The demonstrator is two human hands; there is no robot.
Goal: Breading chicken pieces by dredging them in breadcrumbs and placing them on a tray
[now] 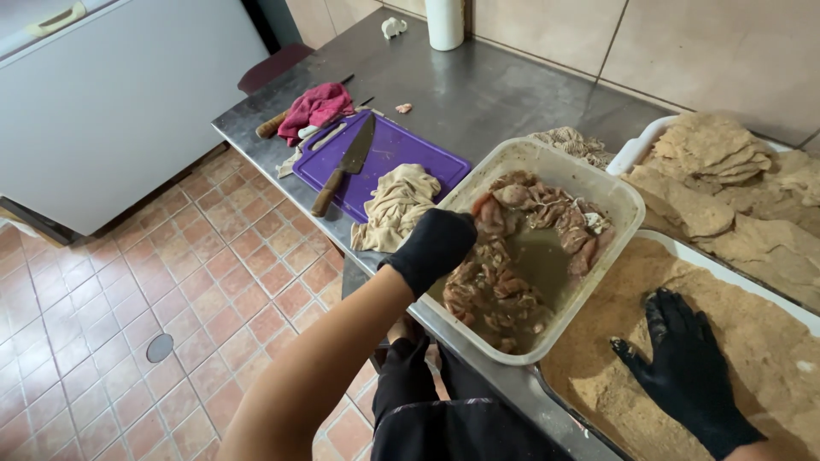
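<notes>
My left hand (437,246), in a black glove, reaches into a translucent plastic tub (617,198) and pinches a piece of marinated meat (489,213) at the tub's near-left corner. More pieces of wet meat (491,294) and brown liquid fill the tub. My right hand (683,363), also gloved in black, lies flat with fingers spread on the breadcrumbs (658,282) in a white tray (726,277) to the right of the tub.
A second white tray (636,145) behind holds several breaded cutlets (717,162). On the steel counter (495,94) lie a purple cutting board (401,149) with a large knife (348,162), a beige cloth (397,205), a red cloth (316,109) and a white roll (445,21). Tiled floor lies left.
</notes>
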